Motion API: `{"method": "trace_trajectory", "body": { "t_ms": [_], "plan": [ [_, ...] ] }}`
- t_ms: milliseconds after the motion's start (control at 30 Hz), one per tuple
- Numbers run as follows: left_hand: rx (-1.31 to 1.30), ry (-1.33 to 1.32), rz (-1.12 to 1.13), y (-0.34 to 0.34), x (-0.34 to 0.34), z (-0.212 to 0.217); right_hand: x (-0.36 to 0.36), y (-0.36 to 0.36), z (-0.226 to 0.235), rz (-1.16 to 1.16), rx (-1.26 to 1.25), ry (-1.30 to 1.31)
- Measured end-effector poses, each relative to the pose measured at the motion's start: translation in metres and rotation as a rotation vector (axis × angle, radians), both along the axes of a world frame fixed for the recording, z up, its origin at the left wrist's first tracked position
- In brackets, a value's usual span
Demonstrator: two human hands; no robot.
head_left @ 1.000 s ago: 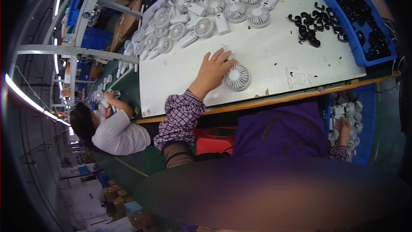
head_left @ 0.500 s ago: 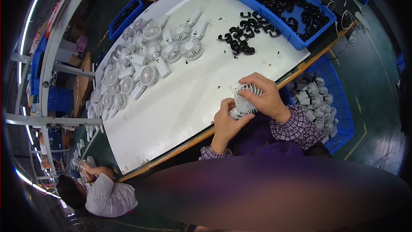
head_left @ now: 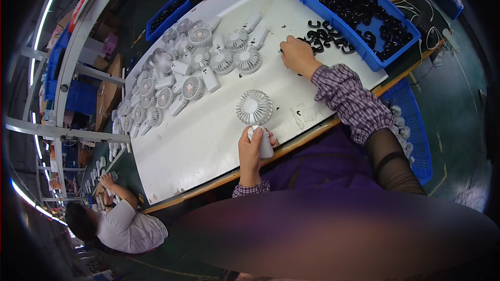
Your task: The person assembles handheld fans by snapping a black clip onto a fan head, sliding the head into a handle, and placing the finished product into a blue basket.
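A white handheld fan (head_left: 255, 105) with a round slatted head stands upright over the table's near side. My left hand (head_left: 250, 158) is wrapped round its handle, thumb on the front. Farther off, my right hand (head_left: 299, 56) rests low at the left edge of a loose heap of black C-shaped plastic pieces (head_left: 329, 36). Its fingers are curled down toward the tabletop, and what lies between the fingertips is hidden.
Many white fans (head_left: 192, 87) lie piled on the white table (head_left: 208, 140) at left. A blue tray (head_left: 383, 62) of black pieces stands at far right, with a blue crate (head_left: 419, 130) of white fan parts below. Left, another person (head_left: 130, 229) sits working.
My right hand has let go of the fan and moved away to the black pieces. My left hand has shifted left and now holds the fan upright by its handle.
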State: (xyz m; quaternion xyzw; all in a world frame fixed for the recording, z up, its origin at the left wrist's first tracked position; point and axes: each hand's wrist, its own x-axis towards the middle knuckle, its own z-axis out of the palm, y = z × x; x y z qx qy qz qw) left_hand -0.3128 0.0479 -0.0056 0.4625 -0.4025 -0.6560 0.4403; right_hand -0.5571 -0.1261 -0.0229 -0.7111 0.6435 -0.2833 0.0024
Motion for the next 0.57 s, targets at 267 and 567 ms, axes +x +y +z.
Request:
{"method": "trace_trajectory", "body": {
  "t_ms": [267, 567],
  "plan": [
    [-0.102, 0.001, 0.097, -0.012, 0.017, 0.003, -0.028, 0.017, 0.019, 0.039, 0.234, -0.940],
    [-0.286, -0.036, -0.005, -0.014, -0.021, -0.013, 0.042, 0.162, 0.012, 0.527, 0.605, -1.960]
  ]
}}
